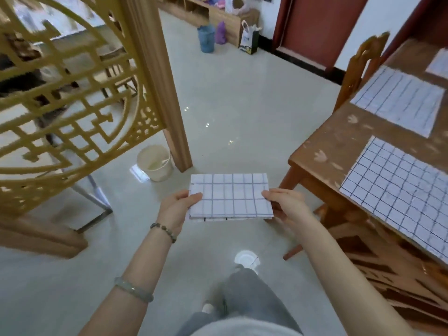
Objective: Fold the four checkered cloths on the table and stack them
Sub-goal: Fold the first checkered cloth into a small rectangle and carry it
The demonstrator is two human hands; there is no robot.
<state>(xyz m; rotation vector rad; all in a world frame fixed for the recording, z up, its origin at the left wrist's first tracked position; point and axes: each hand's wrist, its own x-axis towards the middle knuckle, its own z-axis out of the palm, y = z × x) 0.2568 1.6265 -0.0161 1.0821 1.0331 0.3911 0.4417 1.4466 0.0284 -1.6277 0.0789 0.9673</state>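
I hold a folded white checkered cloth (231, 196) flat in the air over the floor, left of the table. My left hand (178, 208) pinches its left edge, thumb on top. My right hand (286, 206) pinches its right edge the same way. On the wooden table (339, 139) at the right lie unfolded checkered cloths: a near one (397, 190) with dark grid lines, a farther one (400, 100) with faint lines, and part of a third (440, 63) at the frame's edge.
A carved golden wooden screen (72, 105) with a post stands at the left. A white bucket (155, 162) sits on the floor by the post. A wooden chair back (358, 69) rises behind the table. Shelves and bags stand far off.
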